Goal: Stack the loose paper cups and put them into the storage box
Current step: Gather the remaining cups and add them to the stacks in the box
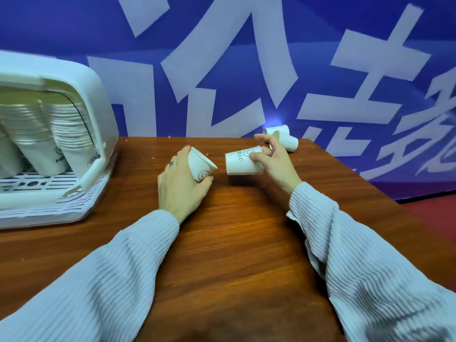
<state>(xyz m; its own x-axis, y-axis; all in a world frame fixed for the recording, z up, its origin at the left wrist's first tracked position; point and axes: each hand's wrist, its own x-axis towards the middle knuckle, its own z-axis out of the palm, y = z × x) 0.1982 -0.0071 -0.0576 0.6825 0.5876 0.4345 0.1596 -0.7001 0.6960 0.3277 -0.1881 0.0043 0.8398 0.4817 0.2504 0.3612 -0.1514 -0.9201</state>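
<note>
- The left hand (181, 180) grips a white paper cup (200, 166), fingers curled round its wall; this left cup is tilted, its mouth toward the upper left and its base toward the right, a smiley print showing near the fingertips
- The right hand (272, 157) holds a second cup (240, 161), thumb and fingers pinching its narrow end; this right cup lies nearly on its side, its wide end down and to the left, "HELLO" and a smiley printed on its wall
- The two held cups are near each other with a gap between them, over the middle of the wooden surface (234, 230)
- Two more loose cups (283, 138) lie on their sides at the far edge of the surface, just behind the right hand and touching each other
- The storage box (98, 99) stands at the left of the surface, white with rounded corners, its front open
- Inside it, rows of stacked cups (47, 137) lean over a slotted white tray (79, 203) that juts forward at the bottom
- Both arms wear pale ribbed sleeves (111, 267)
- A blue banner (222, 70) with large white characters stands behind the surface
- Small pale specks lie scattered on the surface near the far edge
</note>
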